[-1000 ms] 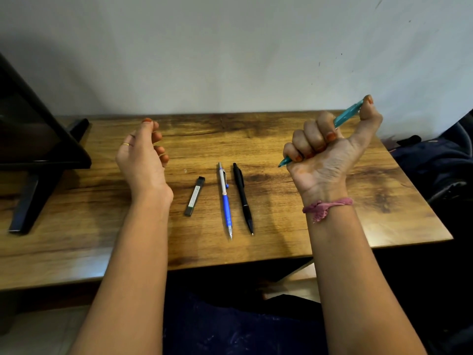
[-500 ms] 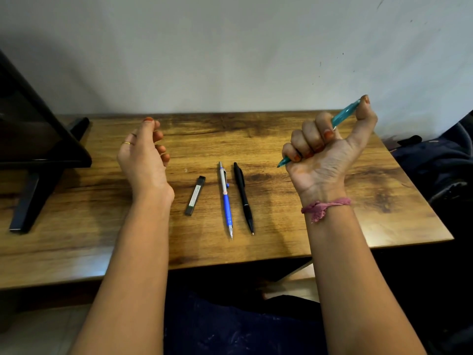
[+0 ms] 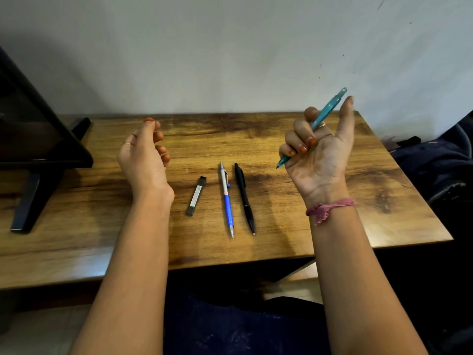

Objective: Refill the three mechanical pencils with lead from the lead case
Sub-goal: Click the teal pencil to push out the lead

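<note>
- Wooden desk (image 3: 320,221) with a dark-grained brown top filled the middle of the view, its far edge against a pale, lightly marked wall (image 3: 230,47) and its near edge running above the person's dark-clothed lap.
- Black monitor (image 3: 28,124) on an angled stand stood at the desk's left end, well apart from the writing things.
- Dark bag (image 3: 435,160) sat just beyond the desk's right edge.
- Raised above the right part of the desk, the right hand (image 3: 317,149) faced palm toward the camera, its fingers curled round the teal mechanical pencil (image 3: 325,116) with the thumb held out straight beside it; a pink thread bracelet (image 3: 329,206) circled the wrist.
- That teal pencil slanted through the fist, its cap end up and to the right above the fingers, its tip poking out low on the left, clear of the desk.
- Held up over the left-centre of the desk, the left hand (image 3: 143,155) carried nothing, its fingers loosely bent and apart, a thin ring on one finger.
- Between the two forearms, three things lay flat on the wood, roughly parallel and close together without touching: the black lead case (image 3: 196,196) on the left, the blue and silver mechanical pencil (image 3: 226,201) in the middle, the black mechanical pencil (image 3: 244,197) on the right.
- Both lying pencils pointed their tips toward the near edge.
- Bare wood lay right of the black pencil, under the right hand, and along the near edge in front of the tips.
</note>
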